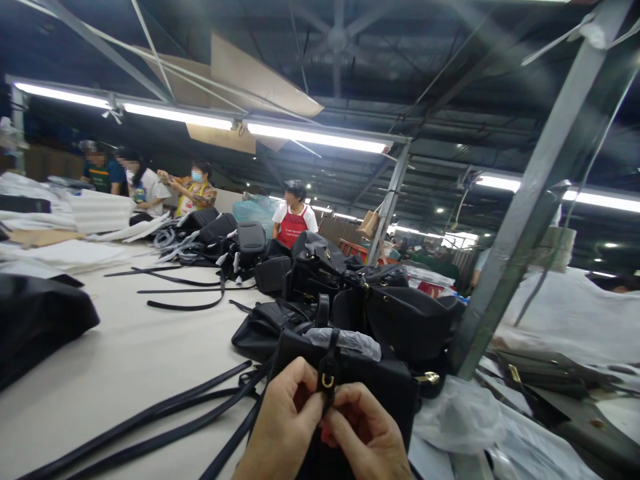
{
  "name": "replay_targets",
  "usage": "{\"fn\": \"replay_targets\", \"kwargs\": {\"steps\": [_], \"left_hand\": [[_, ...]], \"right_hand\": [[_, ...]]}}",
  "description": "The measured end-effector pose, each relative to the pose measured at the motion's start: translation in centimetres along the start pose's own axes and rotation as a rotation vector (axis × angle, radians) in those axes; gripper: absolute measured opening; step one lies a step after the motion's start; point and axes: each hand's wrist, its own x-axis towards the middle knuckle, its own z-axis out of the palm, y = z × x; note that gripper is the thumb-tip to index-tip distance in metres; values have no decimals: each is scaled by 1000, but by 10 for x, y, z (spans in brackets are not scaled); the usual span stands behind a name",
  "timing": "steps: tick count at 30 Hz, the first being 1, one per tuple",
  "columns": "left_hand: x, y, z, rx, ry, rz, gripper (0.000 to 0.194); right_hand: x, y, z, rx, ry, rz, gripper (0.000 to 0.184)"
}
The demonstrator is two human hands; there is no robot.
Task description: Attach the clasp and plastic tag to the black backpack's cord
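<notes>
Black leather handbag (380,393), upright, lower centre of the frame, held between both hands, its top edge stuffed with crumpled clear plastic (345,343). Black leather tab (329,353) with gold ring (327,381), standing at the bag's top edge. Left hand (283,420) and right hand (367,430) close in on it from either side, fingers and thumbs pinched together on the tab, the two hands almost touching. Whether anything passes through the ring cannot be told behind the fingers.

Long black straps (150,420), lying loose across the table at lower left; where the nearest one ends is hidden. More bags in a heap (320,273) just beyond, some with straps trailing, thin black belts (185,287) beside them.

Cream work table (125,340): open surface left of the hands, up to a black bag (40,320) at the left edge. Right side tighter — plastic sheeting (460,420) close by, steel post (525,207) beyond it. Worker in red apron (293,227) at the table's far end.
</notes>
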Motion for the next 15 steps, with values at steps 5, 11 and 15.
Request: {"fn": "replay_targets", "kwargs": {"steps": [5,11,15], "left_hand": [[-5,-3,4,-271,-60,-98,16],[-10,-2,-9,-370,113,-42,14],[-16,-1,-14,159,105,352,13]], "right_hand": [[4,1,2,10,49,5,44],[4,15,-2,-76,96,-52,39],[1,14,-4,-23,95,-16,39]]}}
